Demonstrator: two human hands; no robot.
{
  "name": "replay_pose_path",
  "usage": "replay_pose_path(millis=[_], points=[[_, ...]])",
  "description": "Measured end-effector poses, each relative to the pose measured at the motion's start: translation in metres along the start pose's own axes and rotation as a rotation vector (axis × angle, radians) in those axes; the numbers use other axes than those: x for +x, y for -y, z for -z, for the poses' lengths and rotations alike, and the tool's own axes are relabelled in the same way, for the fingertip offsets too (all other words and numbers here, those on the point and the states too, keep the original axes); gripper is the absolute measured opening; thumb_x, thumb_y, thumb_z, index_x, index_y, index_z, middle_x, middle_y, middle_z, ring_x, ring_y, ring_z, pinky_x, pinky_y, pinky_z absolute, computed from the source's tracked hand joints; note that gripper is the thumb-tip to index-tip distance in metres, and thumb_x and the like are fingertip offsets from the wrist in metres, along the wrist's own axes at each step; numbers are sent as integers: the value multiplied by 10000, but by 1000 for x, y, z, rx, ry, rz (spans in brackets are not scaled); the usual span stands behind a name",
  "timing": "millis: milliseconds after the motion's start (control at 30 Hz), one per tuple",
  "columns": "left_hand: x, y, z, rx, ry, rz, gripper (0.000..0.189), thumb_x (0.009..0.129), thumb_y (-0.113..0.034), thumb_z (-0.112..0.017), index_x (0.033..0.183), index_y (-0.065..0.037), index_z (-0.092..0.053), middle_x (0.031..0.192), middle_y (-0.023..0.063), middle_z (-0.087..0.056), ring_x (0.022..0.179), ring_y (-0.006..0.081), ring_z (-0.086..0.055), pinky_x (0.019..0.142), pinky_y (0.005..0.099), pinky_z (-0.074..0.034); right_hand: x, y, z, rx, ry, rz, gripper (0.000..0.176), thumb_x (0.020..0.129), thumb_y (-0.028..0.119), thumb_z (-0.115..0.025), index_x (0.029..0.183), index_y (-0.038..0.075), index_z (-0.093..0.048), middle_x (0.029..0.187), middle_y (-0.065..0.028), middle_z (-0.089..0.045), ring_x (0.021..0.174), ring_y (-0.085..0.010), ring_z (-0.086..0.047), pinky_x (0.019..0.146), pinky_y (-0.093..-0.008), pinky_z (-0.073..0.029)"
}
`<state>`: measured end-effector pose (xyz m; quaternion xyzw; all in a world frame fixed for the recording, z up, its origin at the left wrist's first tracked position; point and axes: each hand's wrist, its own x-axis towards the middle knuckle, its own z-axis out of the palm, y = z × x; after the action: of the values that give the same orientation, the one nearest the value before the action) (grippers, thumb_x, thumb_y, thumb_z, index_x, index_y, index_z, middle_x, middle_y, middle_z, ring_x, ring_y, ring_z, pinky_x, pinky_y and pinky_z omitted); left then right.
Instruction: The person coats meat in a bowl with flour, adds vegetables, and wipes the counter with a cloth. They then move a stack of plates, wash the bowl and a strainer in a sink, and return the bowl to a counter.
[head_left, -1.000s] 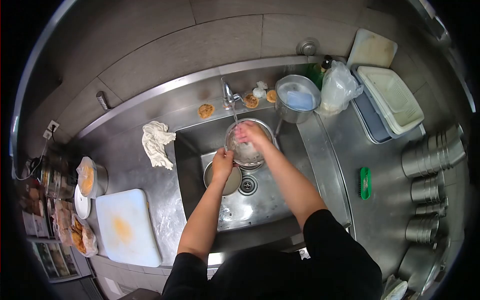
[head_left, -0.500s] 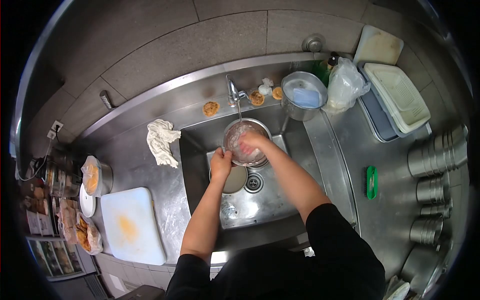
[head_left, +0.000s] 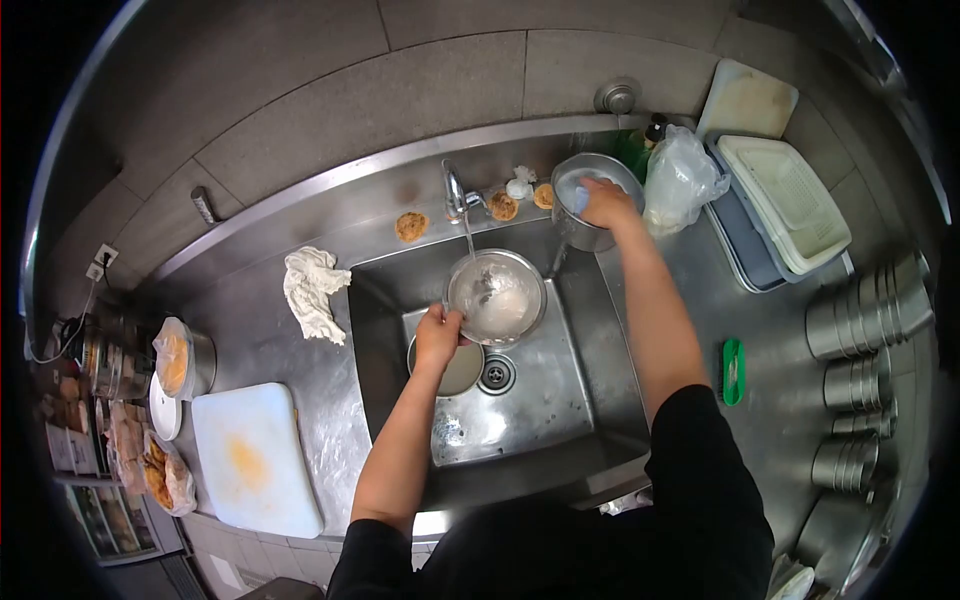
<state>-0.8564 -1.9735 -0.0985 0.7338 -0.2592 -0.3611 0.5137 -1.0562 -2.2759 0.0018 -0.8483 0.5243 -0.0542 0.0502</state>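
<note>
In the sink, my left hand (head_left: 437, 337) grips the near-left rim of a round metal bowl (head_left: 532, 318). The faucet (head_left: 455, 190) runs a stream of water into this bowl, which holds cloudy, foamy water. Beneath it and to the left, a second round container with pale liquid (head_left: 461, 373) stands partly covered. My right hand (head_left: 608, 203) reaches into a metal pot (head_left: 585, 236) at the sink's back right corner. Its fingers close on a light blue cloth or sponge (head_left: 581, 199), mostly hidden by the hand.
Several brown round scrubbers (head_left: 411, 226) line the back ledge. A white rag (head_left: 315, 293) and a cutting board (head_left: 255, 460) lie left. To the right are a plastic bag (head_left: 683, 180), stacked trays (head_left: 785, 205), a green brush (head_left: 734, 372) and stacked metal pots (head_left: 870, 310).
My right hand has left the bowl and moved up and right into the pot, onto the blue cloth or sponge. My left hand still holds the bowl's rim.
</note>
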Motion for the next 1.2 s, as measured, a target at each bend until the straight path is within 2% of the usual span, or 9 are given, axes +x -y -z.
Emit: replay_pose_path(millis=[233, 300, 433, 533, 633, 800, 933, 1067, 1200], points=[[3, 0, -9, -120, 12, 13, 181, 888, -132, -553, 855, 46, -553, 762, 123, -631, 564, 184, -638, 469, 291, -561, 10, -19, 2, -84, 170, 0, 566, 764, 249, -670, 1299, 160, -510, 1259, -128, -597, 1217, -316, -531, 994, -472, -419], [5, -1, -10, -137, 7, 25, 181, 890, -136, -554, 850, 41, -550, 757, 122, -632, 565, 182, -638, 468, 293, -561, 7, -12, 7, 243, -314, 57, 501, 767, 264, -669, 1237, 153, -535, 1146, -144, -648, 1102, -325, -602, 897, -478, -474], [8, -2, -17, -186, 17, 86, 174, 891, -138, -551, 842, 29, -541, 732, 118, -633, 547, 177, -634, 459, 295, -559, -59, 59, 9, 603, -306, 133, 446, 760, 280, -671, 1163, 130, -552, 979, -182, -676, 888, -384, -654, 766, -470, -519], [11, 2, -23, -94, 13, 119, 174, 892, -139, -551, 838, 25, -537, 721, 121, -637, 526, 183, -635, 450, 300, -556, -93, 108, -45, 524, 110, 117, 454, 783, 292, -656, 1175, 110, -516, 988, -191, -669, 939, -372, -651, 816, -478, -505], [10, 3, -24, -122, 8, 101, 191, 899, -150, -559, 824, 24, -541, 697, 124, -633, 512, 193, -638, 436, 305, -546, -120, 135, -93, 351, 249, 164, 528, 788, 294, -675, 1251, 104, -508, 1269, -164, -555, 1191, -319, -529, 983, -437, -429], [11, 30, 1, 49, -33, 72, 212, 907, -161, -565, 831, 37, -562, 677, 125, -636, 515, 205, -648, 442, 314, -534, -132, 127, -113, 276, 641, 569, 499, 786, 264, -683, 1236, 108, -534, 1289, -168, -520, 1245, -348, -467, 1014, -423, -406], [-1, 15, -11, 131, 46, 76, 210, 904, -151, -557, 868, 55, -572, 717, 123, -641, 541, 199, -649, 478, 314, -547, -133, 134, -164, 313, 47, 234, 342, 768, 187, -664, 1100, 151, -595, 1156, -156, -575, 1092, -332, -578, 912, -452, -468], [6, 26, 5, 232, 9, 69, 223, 904, -165, -561, 880, 56, -580, 731, 155, -677, 544, 219, -672, 501, 322, -535, -145, 139, -137, 347, 539, 358, 410, 791, 213, -680, 1179, 134, -575, 1179, -162, -550, 1174, -349, -515, 978, -424, -432], [-6, 15, -4, 169, 44, 68, 219, 902, -153, -560, 903, 65, -579, 715, 140, -659, 548, 216, -671, 493, 320, -545, -133, 128, -178, 298, 112, 325, 393, 794, 181, -653, 1176, 131, -576, 1168, -169, -553, 1141, -362, -550, 930, -449, -463]])
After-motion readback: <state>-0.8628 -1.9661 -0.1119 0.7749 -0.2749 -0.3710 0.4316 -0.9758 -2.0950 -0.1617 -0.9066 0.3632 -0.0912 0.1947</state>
